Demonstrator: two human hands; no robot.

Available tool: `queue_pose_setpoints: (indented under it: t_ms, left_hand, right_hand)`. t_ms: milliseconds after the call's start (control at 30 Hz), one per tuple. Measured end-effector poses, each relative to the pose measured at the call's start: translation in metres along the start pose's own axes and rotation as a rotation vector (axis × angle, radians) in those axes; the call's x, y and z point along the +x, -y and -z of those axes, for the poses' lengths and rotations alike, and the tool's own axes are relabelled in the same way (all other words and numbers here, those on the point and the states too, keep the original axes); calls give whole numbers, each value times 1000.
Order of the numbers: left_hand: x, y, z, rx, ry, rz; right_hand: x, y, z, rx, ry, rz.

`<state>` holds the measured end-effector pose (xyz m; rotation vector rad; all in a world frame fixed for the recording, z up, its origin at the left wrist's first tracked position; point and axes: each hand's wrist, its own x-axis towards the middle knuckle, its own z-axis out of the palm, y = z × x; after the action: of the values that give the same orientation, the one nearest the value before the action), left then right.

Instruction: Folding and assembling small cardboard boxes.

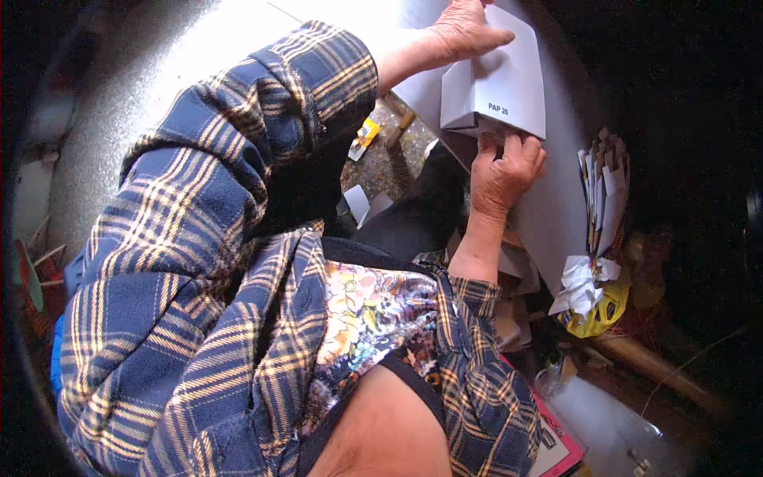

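Note:
A white cardboard box [513,75] with small dark print near its close end lies on the pale table [548,215]. My left hand [462,33] is at its far part, thumb stretched over the top face; the fingertips run to the picture's upper edge. At the near end, my right hand [506,171] has its fingers curled at the lower edge, where a dark gap shows under the panel. The fingertips are partly hidden by the box. Both hands hold the box between them.
Right of the table, folded card pieces [602,191] stand above crumpled white paper [584,282] and a yellow bag [600,314]. A yellow packet [364,137] lies on the speckled floor. Low at the right are a pink-edged item [560,445] and clear plastic [608,421].

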<state>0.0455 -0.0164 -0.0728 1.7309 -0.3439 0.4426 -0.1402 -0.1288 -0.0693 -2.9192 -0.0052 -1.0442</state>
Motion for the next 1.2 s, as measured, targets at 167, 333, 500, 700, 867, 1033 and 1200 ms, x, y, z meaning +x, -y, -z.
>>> queue_pose_setpoints:
  t_ms: [167,333,500,700,867,1033,1200]
  left_hand:
    - [3,13,3,89,-154,-86]
    - [-7,-6,15,-320,21,282]
    - [0,-17,35,-716,500,474]
    - [-3,-12,40,-755,890,478]
    - [-5,11,37,-777,912,525]
    - [-8,-2,8,-764,921,532]
    - [-3,20,28,-787,908,533]
  right_hand:
    - [-5,-1,-4,73,17,-63]
    - [-9,-5,-14,161,-2,-83]
    - [-8,-6,-14,234,-26,-85]
    - [-16,-18,-16,309,-32,-147]
    - [-20,-24,-39,510,-167,-255]
    - [-30,-47,-40,582,-208,-372]
    - [-17,-25,-49,564,-128,-459]
